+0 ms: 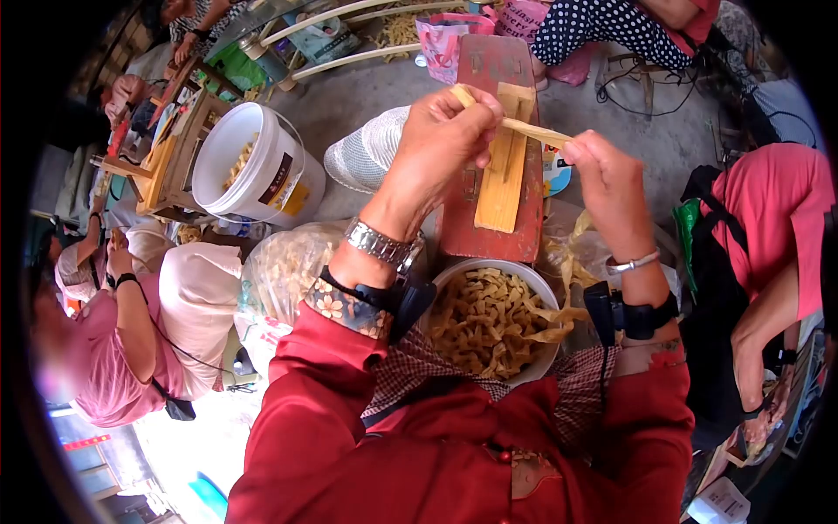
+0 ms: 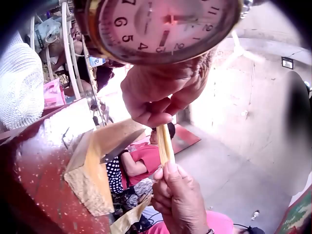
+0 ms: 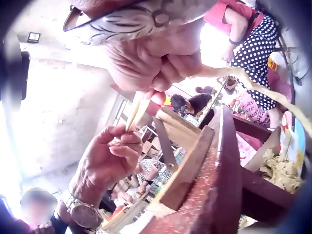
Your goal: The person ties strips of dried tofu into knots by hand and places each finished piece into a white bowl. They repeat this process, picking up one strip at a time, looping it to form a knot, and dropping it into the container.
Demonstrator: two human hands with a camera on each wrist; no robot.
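Note:
Both hands are raised over a red bench (image 1: 454,231), with a flat yellowish strip (image 1: 534,132) stretched between them. My left hand (image 1: 447,131) pinches one end, its thumb against the curled fingers. With thumb and fingertips my right hand (image 1: 611,179) pinches the other end. In the left wrist view the strip (image 2: 165,146) looks folded lengthwise. A loose pale length (image 3: 253,86) trails from the right hand in the right wrist view. Below the hands, a wooden board (image 1: 499,210) with an upright thin plate lies on the bench. Nearer me, a bowl (image 1: 548,356) holds many curled yellow pieces (image 1: 484,323).
A white bucket (image 1: 297,179) with similar pieces inside stands left, beside a woven hat (image 1: 362,150). A filled clear plastic bag (image 1: 284,271) lies near my left forearm. Loose strips (image 1: 578,262) hang at the bowl's right. People sit on both sides.

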